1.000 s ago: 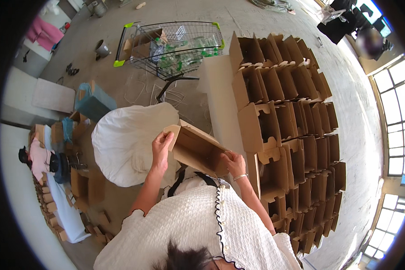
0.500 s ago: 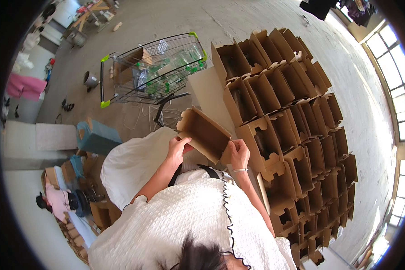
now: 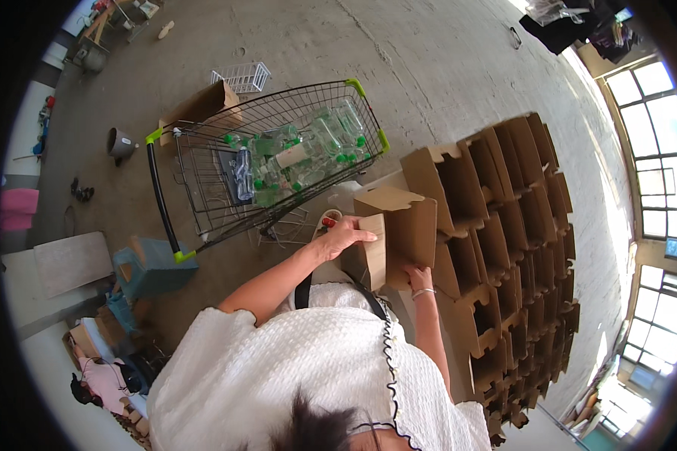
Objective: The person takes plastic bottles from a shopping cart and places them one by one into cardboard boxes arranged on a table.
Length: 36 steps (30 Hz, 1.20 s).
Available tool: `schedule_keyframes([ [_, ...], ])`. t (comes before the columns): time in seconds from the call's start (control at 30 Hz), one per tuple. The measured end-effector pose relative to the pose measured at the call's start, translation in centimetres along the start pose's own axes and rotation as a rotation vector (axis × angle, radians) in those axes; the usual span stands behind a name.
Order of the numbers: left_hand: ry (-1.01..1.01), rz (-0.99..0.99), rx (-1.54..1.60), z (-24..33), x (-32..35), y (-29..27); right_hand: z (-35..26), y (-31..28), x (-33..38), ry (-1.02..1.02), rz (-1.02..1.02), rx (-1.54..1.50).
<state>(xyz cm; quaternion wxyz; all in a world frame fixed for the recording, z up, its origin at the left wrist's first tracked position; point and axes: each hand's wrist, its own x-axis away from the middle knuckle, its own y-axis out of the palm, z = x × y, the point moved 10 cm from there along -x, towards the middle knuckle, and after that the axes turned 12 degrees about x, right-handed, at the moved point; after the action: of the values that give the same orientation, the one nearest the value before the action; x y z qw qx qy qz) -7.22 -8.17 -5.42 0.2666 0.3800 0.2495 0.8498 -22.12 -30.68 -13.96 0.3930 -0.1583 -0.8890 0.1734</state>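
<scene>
Both hands on one open cardboard box [image 3: 414,229], held right in front of the torso. Left hand [image 3: 344,234] grips the box's left flap: thumb laid over the face, fingers mostly hidden behind the board. Left forearm slants up and rightward, elbow bent out to the side. Right hand [image 3: 417,277] is lower and closer to the body, curled and pinching the near edge of the box, index fingertip just inside. Its thumb is hard to make out. Right forearm runs up steeply, leaning slightly left, bracelet [image 3: 423,292] at the wrist. Box mouth faces up and toward the wearer, far flap raised; its underside is out of sight.

Just right of the right hand: rows of cardboard boxes [image 3: 524,143], open-topped, packed tight. Most interiors are dark, contents can't be read; the nearest rows run behind the right forearm. Beyond the left hand: shopping cart [image 3: 158,184] with clear bottles [image 3: 327,135], green-capped; overlaps block a count. Small red item [image 3: 329,222] by the left knuckles, mostly covered, kind unclear. Far left of the hands, a person in pink [image 3: 104,383], small, partly cut by the dark lens rim.
</scene>
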Motion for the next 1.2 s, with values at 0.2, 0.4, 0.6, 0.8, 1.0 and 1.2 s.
schedule_keyframes([
  [0.2,0.032,-0.155,-0.229,3.3,-4.9,-4.0,-2.7,-2.0,-2.9,0.081,0.233,0.216],
  [0.4,0.158,0.207,0.032,8.4,-5.7,-16.3,-3.8,-1.7,-5.0,0.164,0.382,0.301],
  [0.6,0.108,0.639,0.041,6.2,-8.6,-32.2,-5.4,-1.1,-3.5,0.142,0.386,0.008],
  [0.8,0.085,0.636,-0.281,5.1,-18.2,-33.6,-2.6,-0.8,-0.6,0.320,0.375,-0.076],
  [1.0,0.151,0.791,0.017,3.2,-27.1,-35.7,0.9,-0.6,0.3,0.311,0.381,-0.149],
  [1.2,0.062,0.883,0.320,1.1,-29.1,-37.0,0.4,0.1,0.5,0.231,0.368,-0.197],
])
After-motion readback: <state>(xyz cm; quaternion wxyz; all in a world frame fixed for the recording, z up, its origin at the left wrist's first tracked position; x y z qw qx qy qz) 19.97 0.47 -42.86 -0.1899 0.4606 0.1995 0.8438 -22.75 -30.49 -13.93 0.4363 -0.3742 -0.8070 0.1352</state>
